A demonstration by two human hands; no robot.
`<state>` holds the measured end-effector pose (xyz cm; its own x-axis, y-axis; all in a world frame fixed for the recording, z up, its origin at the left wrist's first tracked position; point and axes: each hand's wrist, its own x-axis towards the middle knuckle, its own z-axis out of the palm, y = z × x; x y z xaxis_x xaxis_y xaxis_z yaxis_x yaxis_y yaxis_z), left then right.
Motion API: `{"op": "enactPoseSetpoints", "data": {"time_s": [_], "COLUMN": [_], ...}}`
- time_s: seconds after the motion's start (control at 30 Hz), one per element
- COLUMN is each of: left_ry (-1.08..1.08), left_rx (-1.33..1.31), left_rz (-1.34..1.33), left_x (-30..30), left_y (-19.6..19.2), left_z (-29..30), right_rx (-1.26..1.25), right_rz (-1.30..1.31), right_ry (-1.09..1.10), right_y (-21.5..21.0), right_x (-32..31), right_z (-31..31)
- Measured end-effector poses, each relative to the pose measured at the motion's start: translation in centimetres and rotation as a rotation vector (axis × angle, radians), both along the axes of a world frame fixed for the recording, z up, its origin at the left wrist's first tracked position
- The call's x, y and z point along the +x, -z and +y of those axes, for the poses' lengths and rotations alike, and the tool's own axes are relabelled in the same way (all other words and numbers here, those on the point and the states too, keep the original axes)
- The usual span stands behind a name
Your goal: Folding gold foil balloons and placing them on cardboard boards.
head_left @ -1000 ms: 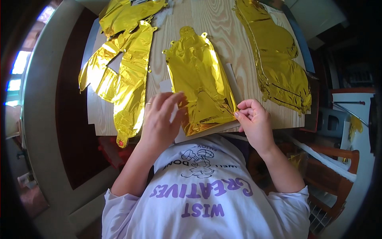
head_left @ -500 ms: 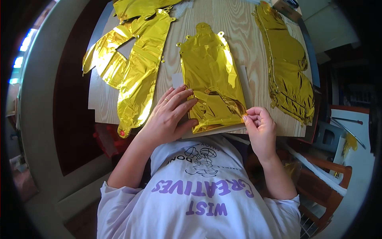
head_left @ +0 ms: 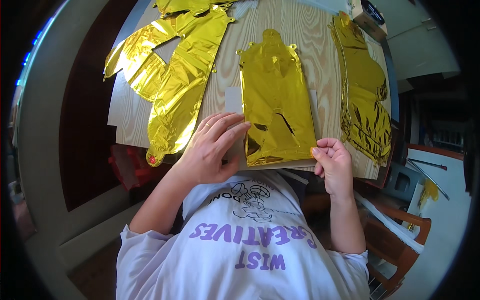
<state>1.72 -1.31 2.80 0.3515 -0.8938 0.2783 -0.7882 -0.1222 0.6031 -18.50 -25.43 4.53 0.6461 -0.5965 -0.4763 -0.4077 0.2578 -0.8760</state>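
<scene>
Flat gold foil balloon (head_left: 276, 100), lying on the bench (head_left: 320, 55) between your hands: keep your left hand (head_left: 210, 150) spread flat at its lower left edge and your right hand (head_left: 332, 162) pinching the lower right corner, smoothing gently to avoid creases.

A light wood-grain tabletop (head_left: 320, 45) fills the upper middle of the view, its edges bent by the lens. Flat, uninflated gold foil balloons lie on it. One (head_left: 276, 100) sits at the centre near the front edge, resting on a pale sheet of card (head_left: 233, 100) that shows at its sides. A long crumpled one (head_left: 182, 85) lies to the left, overlapping others (head_left: 134, 55) near the left edge. Another (head_left: 365, 95) runs along the right side. A small box (head_left: 369, 22) stands at the far right corner.
</scene>
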Motion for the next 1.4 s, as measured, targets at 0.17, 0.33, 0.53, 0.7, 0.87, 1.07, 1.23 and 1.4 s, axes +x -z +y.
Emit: {"op": "enactPoseSetpoints", "data": {"time_s": [0.17, 0.33, 0.53, 0.7, 0.87, 1.07, 1.23, 1.4], "left_ry": [-0.075, -0.169, -0.164, -0.114, -0.096, -0.143, -0.148, -0.149], "left_rx": [-0.090, -0.151, -0.199, -0.297, -0.201, -0.074, -0.151, -0.101], "left_rz": [-0.023, -0.003, 0.093, 0.068, 0.065, 0.366, 0.299, 1.108], "left_x": [-2.5, -3.9, -3.4, -3.4, -3.4, -4.0, -1.6, 0.6], "left_y": [-0.6, 0.4, 0.0, -0.6, -0.7, -1.8, -2.6, -3.6], "left_z": [1.1, 0.5, 0.0, -0.9, -0.6, -0.2, -1.1, -3.0], "right_rx": [0.333, 0.456, 0.490, 0.481, 0.433, 0.305, -0.004, -0.253], "right_rz": [-0.082, -0.071, -0.080, -0.085, -0.085, -0.056, -0.216, -0.213], "right_ry": [0.102, 0.106, 0.093, 0.082, 0.051, -0.061, -0.364, -0.578], "right_y": [0.8, 0.4, 0.3, 0.0, 0.0, -1.1, -1.5, -2.7], "right_x": [-0.9, -1.0, -1.6, -1.4, -1.3, -0.6, -0.6, 2.5], "right_z": [-1.4, -1.5, -1.5, -1.2, -1.2, -0.3, -1.5, -2.5]}}
